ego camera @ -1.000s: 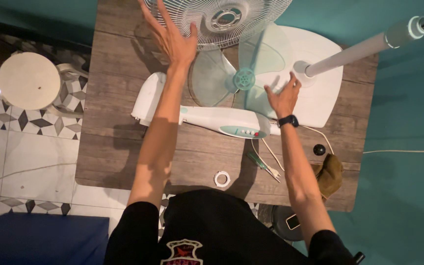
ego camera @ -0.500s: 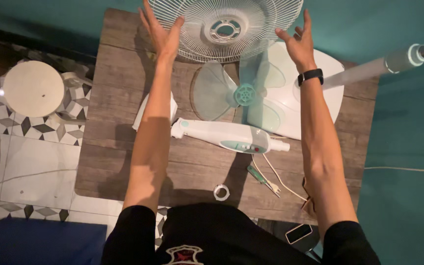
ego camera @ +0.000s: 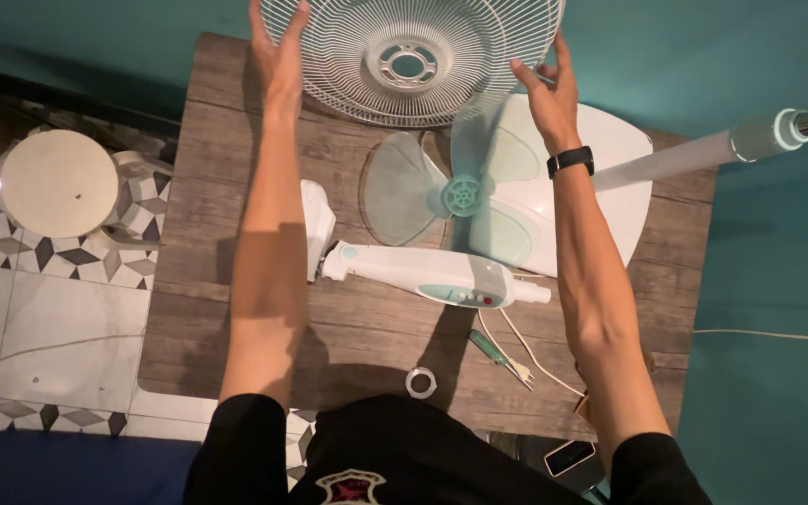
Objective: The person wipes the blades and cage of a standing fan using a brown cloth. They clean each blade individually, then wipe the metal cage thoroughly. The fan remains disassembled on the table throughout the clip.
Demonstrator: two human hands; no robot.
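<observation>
A white wire grille (ego camera: 411, 58) is being gripped at the far edge of the wooden table (ego camera: 236, 168), the left hand (ego camera: 278, 58) being pressed to its left rim with fingers nearly straight and the right hand (ego camera: 544, 89) being curled loosely around its right rim. Just nearer, a pale green blade (ego camera: 451, 192) is being overlapped by the grille, lying partly on the white base (ego camera: 610, 168). The motor housing (ego camera: 432, 278), a screwdriver (ego camera: 499, 353) and a ring (ego camera: 421, 382) are lying between the arms.
</observation>
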